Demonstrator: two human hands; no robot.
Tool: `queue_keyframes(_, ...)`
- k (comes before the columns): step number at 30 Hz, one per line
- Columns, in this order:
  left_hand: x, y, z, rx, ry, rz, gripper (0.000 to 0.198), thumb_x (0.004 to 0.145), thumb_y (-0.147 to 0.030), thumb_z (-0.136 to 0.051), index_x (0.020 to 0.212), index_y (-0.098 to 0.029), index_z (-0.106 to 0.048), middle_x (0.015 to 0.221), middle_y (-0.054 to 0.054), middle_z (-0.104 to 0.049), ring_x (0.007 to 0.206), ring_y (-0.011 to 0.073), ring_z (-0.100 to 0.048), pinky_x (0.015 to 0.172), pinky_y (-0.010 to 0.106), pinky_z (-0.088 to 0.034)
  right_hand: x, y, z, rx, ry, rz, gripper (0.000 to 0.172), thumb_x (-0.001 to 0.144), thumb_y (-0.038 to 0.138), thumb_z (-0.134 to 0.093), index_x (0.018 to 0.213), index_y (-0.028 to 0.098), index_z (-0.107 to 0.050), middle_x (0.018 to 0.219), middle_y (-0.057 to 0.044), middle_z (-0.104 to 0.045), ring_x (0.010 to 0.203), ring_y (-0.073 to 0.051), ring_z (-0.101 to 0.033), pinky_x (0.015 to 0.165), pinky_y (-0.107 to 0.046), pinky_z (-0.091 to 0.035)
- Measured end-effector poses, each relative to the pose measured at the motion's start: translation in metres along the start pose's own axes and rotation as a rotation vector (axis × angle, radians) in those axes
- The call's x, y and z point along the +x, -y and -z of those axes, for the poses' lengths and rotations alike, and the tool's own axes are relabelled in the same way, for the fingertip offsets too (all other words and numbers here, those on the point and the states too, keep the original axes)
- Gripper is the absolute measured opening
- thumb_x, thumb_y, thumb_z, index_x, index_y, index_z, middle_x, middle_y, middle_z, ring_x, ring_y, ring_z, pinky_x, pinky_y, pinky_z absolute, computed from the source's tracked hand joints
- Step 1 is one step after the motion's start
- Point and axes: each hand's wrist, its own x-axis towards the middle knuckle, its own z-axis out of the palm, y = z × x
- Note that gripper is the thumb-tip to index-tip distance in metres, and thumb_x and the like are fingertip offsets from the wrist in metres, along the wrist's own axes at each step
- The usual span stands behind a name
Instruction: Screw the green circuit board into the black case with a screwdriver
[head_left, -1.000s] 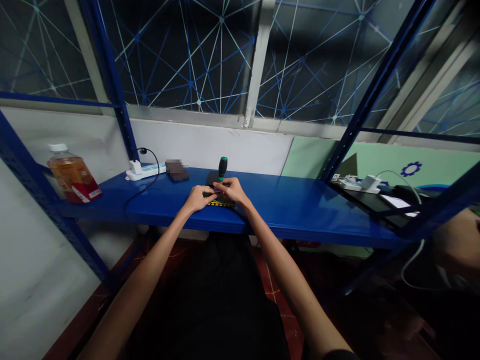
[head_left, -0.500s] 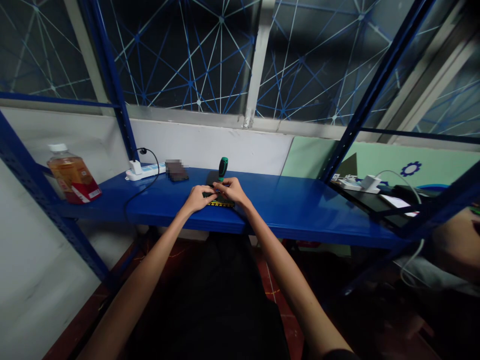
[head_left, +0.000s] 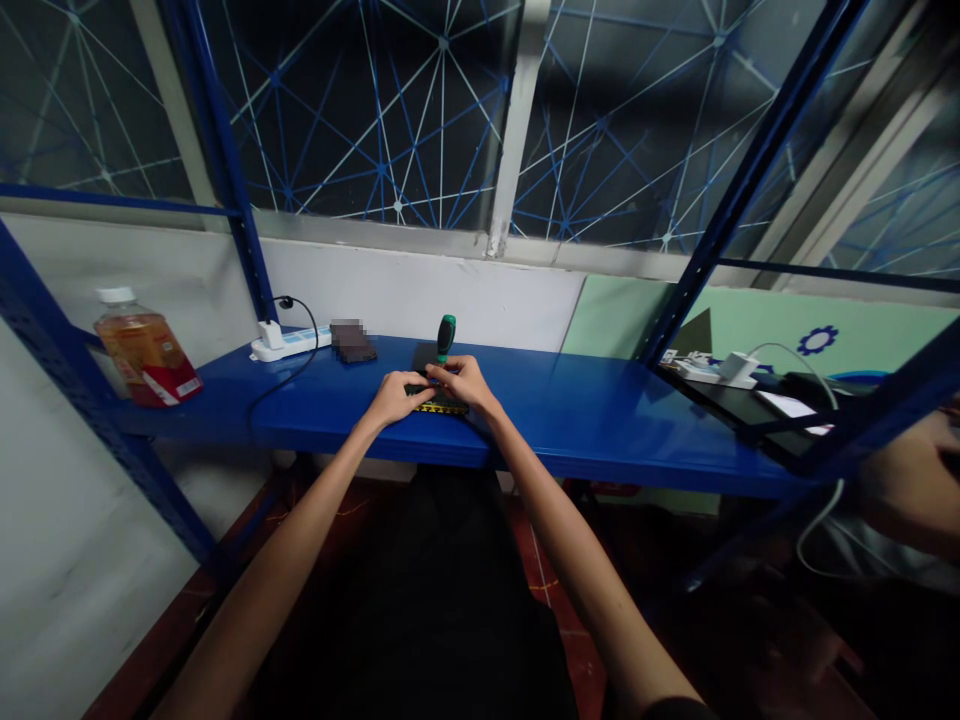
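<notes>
A blue desk [head_left: 600,410] is running under a latticed window, with a bottle [head_left: 142,350] and a power strip [head_left: 289,342] sitting toward its left. Near the front edge a flat black device [head_left: 442,405] is lying. The left hand [head_left: 394,396] is resting on its left end, and I cannot tell whether it is grasping. The right hand [head_left: 463,381] is pinching a green-handled screwdriver [head_left: 446,332] that is standing upright on the device. No loosened screws are showing.

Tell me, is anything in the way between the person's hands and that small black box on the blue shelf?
Nothing visible. The left hand and right hand are both on the black box. A green-handled screwdriver stands upright at the right fingertips; the power strip lies well off to the left.
</notes>
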Motion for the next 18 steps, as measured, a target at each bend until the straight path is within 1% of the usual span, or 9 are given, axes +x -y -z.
queue_keyframes(4,0.0005,-0.0002,-0.0002,-0.016,0.016,-0.029,0.019,0.082,-0.033,-0.066,0.080,-0.019,-0.079,0.088,0.007,-0.078,0.090,0.0263,-0.071,0.086,0.036,-0.052,-0.0010,0.0023,-0.0005,0.015,0.001,-0.004,0.038,0.077,0.050,-0.067,0.062,0.016,-0.059,0.044,0.005,-0.046,0.040,-0.007,-0.036,0.044,-0.023,-0.029)
queue_keyframes(10,0.0008,0.0002,0.0002,-0.004,-0.020,0.037,0.019,0.077,-0.037,-0.072,0.079,-0.019,-0.078,0.089,0.007,-0.078,0.088,0.0267,-0.072,0.085,0.036,-0.052,-0.0010,0.0043,0.0008,0.026,-0.032,-0.005,0.038,0.076,0.052,-0.068,0.065,0.017,-0.059,0.047,0.005,-0.046,0.041,-0.008,-0.038,0.043,-0.023,-0.029)
queue_keyframes(15,0.0003,-0.0017,0.0004,-0.004,-0.032,0.038,0.019,0.076,-0.038,-0.074,0.079,-0.020,-0.078,0.088,0.007,-0.078,0.086,0.0264,-0.072,0.083,0.036,-0.052,-0.0003,0.0040,0.0018,-0.019,-0.081,0.021,0.039,0.076,0.054,-0.069,0.067,0.017,-0.059,0.052,0.004,-0.047,0.044,-0.008,-0.039,0.044,-0.023,-0.029)
queue_keyframes(18,-0.0001,-0.0029,0.0007,-0.005,-0.027,0.044,0.017,0.076,-0.036,-0.074,0.079,-0.019,-0.078,0.088,0.007,-0.078,0.086,0.0265,-0.072,0.083,0.036,-0.052,0.0000,0.0044,0.0015,-0.023,-0.109,0.037,0.044,0.076,0.059,-0.069,0.067,0.017,-0.059,0.053,0.004,-0.047,0.044,-0.008,-0.040,0.045,-0.024,-0.031)
